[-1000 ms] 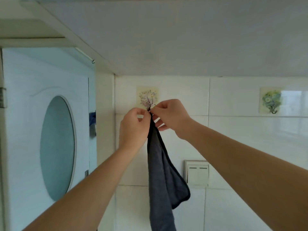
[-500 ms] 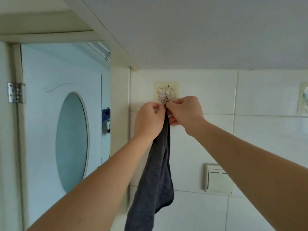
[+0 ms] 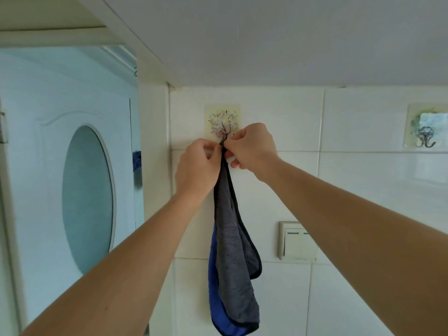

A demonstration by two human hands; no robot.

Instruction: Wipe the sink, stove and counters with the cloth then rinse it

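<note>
A grey cloth (image 3: 232, 258) with a blue underside and a dark hem hangs down the white tiled wall. Its top corner is at a flower-patterned adhesive hook (image 3: 223, 122). My left hand (image 3: 196, 168) pinches the cloth's top from the left. From the right, my right hand (image 3: 252, 146) pinches the same corner, fingertips meeting the left hand's just below the hook plate. The hook's prong is hidden behind my fingers. No sink, stove or counter is in view.
A second adhesive hook (image 3: 425, 128) with a bare metal prong sits on the tiles at the right. A wall switch (image 3: 298, 241) is below my right forearm. A pale door with an oval window (image 3: 87, 200) stands at the left. A cabinet underside (image 3: 266, 40) hangs overhead.
The view has shifted, so the hook and cloth sit a little lower in the frame. Both hands stay pinched on the cloth's top at the hook. The cloth hangs straighter.
</note>
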